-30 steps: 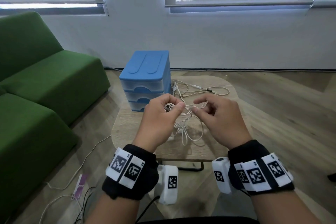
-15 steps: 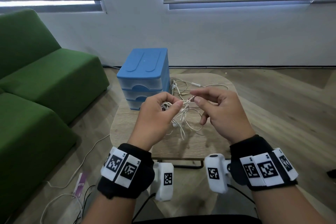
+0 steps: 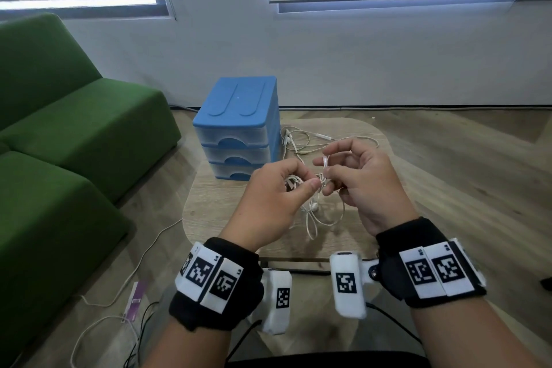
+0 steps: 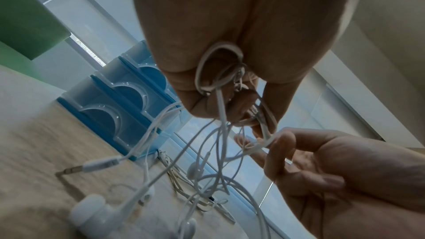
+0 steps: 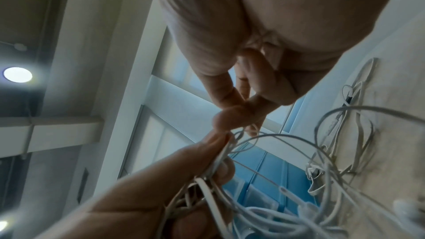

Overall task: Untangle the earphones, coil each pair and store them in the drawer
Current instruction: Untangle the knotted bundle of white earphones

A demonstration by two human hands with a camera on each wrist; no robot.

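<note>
Earphones (image 3: 313, 206), white, hanging in a snarl between both hands above the worktop (image 3: 209, 212), lower loops and buds trailing onto it. Left hand (image 3: 277, 197) is clenching a bunch of cords, thumb pressing them against curled fingers; in the left wrist view several loops are bunching out of the fist. Right hand (image 3: 361, 185) is pinching one strand at the knot, thumb and forefinger closed on it, a short white piece sticking up at 12 o'clock from the pinch. The two hands are nearly touching at the knot.

Second pair (image 3: 301, 143), cream-coloured, is lying loose on the worktop at 12 o'clock from the hands, just beside the drawer unit (image 3: 239, 128). Whether it is joined to the held snarl I cannot tell. Drawer unit, blue, three drawers, all closed, sitting at 11 o'clock. Green sofa (image 3: 74, 143) at 9 o'clock; stray cables (image 3: 101, 326) on the floor at 7 o'clock.

Step in hand, as I judge it: picking the knot apart. Coiling and storing are not yet begun.

Risks from here:
- Pulling the pinched strand hard against the left fist would likely be tightening the knot rather than freeing it.
- Dangling loops are dragging on the worktop; a lift could be snagging the plug or buds and adding fresh tangles.
- If the cream pair is caught in the bundle, a tug may be dragging it along the worktop.
- Thin cord near the buds could be strained by a sharp jerk.
</note>
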